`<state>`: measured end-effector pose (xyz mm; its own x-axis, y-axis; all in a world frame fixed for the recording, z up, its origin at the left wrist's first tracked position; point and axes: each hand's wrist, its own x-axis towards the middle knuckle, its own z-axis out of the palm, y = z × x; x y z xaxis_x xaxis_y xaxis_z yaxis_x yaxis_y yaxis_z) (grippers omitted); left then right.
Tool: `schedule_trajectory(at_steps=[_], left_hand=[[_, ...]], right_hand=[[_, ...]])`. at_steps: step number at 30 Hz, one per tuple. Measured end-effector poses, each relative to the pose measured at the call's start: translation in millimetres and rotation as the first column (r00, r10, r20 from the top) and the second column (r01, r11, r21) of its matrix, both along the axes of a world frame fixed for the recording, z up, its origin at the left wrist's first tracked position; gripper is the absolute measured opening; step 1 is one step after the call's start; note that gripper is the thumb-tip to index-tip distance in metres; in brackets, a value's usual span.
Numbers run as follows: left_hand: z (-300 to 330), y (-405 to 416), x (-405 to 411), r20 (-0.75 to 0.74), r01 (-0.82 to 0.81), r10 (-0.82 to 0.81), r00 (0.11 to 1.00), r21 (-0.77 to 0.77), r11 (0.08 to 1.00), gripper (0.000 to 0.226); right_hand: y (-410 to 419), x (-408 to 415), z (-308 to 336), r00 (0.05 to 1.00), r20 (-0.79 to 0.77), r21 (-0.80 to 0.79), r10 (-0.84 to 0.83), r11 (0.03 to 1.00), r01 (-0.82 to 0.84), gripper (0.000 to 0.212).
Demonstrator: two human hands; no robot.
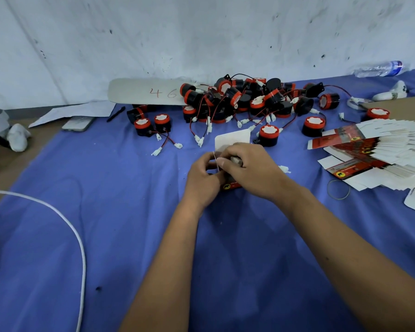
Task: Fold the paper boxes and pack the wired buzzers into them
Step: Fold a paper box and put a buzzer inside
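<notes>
Both my hands work on one small paper box [232, 186] at the middle of the blue cloth. Its white lid flap [234, 140] stands open behind my fingers, and a red side with a yellow logo shows below. My left hand [204, 178] grips the box's left side and pinches a thin white flap. My right hand [247, 168] curls over the top of the box; what lies inside is hidden. A heap of black-and-red wired buzzers [244, 99] lies behind. A fanned stack of flat boxes [379, 149] lies at the right.
A white connector [284, 168] lies by my right wrist and a rubber band [338, 189] further right. A white cable [65, 219] curves across the left. A phone [78, 123], pen [115, 114], papers and a numbered grey strip [146, 92] lie at back left, a water bottle [381, 68] at back right.
</notes>
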<state>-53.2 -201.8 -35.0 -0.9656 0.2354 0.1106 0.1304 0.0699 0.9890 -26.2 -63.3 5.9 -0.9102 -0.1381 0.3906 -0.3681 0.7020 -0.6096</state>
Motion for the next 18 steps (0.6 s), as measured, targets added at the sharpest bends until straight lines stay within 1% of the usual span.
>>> schedule_trajectory(at_steps=[3, 5, 7, 10, 11, 13, 15, 16, 18], left_hand=[[-1, 0, -2, 0.003, -0.018, 0.018, 1.000, -0.015, 1.000, 0.029], [-1, 1, -2, 0.001, -0.021, 0.021, 1.000, -0.036, 0.999, 0.033], [-1, 1, -2, -0.001, -0.024, 0.024, 1.000, -0.045, 0.999, 0.034], [-1, 1, -2, -0.002, -0.031, 0.031, 1.000, -0.034, 0.999, 0.033], [-1, 1, -2, -0.001, -0.030, 0.030, 1.000, -0.031, 0.999, 0.033], [-1, 1, -3, -0.004, -0.026, 0.026, 1.000, -0.031, 0.999, 0.033], [-2, 0, -3, -0.009, -0.028, 0.028, 1.000, -0.038, 0.999, 0.033], [-3, 0, -4, -0.011, -0.028, 0.027, 1.000, -0.038, 0.999, 0.033], [-4, -1, -4, -0.017, -0.026, 0.026, 1.000, -0.028, 0.999, 0.033]], right_hand=[[2, -5, -4, 0.999, 0.022, 0.120, -0.038, 0.992, 0.035, 0.020], [3, -7, -5, 0.992, 0.011, 0.119, -0.127, 0.985, 0.125, 0.022], [2, -8, -7, 0.978, -0.048, 0.134, -0.204, 0.969, 0.208, 0.019], [1, -10, -10, 0.960, -0.156, 0.282, -0.231, 0.922, 0.268, 0.014], [0, -11, -8, 0.957, -0.169, 0.313, -0.236, 0.908, 0.279, 0.014], [-2, -12, -5, 0.959, -0.128, 0.354, -0.254, 0.891, 0.284, 0.015], [-7, -11, -2, 0.963, -0.032, 0.434, -0.267, 0.864, 0.254, 0.019], [-10, -10, -2, 0.962, -0.030, 0.470, -0.272, 0.845, 0.254, 0.022], [-14, -6, -4, 0.956, -0.075, 0.490, -0.283, 0.825, 0.282, 0.027]])
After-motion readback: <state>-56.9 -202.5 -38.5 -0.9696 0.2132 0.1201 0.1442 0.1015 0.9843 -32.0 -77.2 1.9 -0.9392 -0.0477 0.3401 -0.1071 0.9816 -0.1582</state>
